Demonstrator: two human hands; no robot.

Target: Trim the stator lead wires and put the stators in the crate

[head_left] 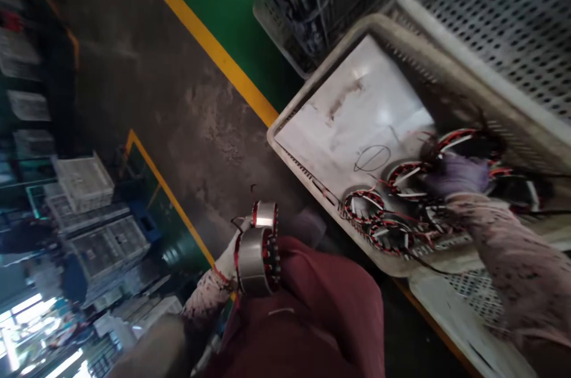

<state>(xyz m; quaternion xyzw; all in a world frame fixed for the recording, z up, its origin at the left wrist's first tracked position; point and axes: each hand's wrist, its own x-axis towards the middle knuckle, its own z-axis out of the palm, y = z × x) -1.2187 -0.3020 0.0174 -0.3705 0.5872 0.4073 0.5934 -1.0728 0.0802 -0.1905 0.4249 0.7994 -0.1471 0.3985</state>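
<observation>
Left hand [227, 262] clasping two wound stators [257, 262]; right hand [455, 179] at 3 o'clock.
Right grip hidden among stators [386, 226] in a white tray [357, 110]: cannot tell.

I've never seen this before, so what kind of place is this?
Probably a factory making electric motors: wire-wound motor stators lie in a white plastic crate, and yellow floor lines mark out areas.

Two silver motor stators [257, 262] with red-banded windings are held at 7 o'clock; more wound stators [390, 235] lie heaped at 4 o'clock, red wires trailing, in a white tray [352, 104].
</observation>
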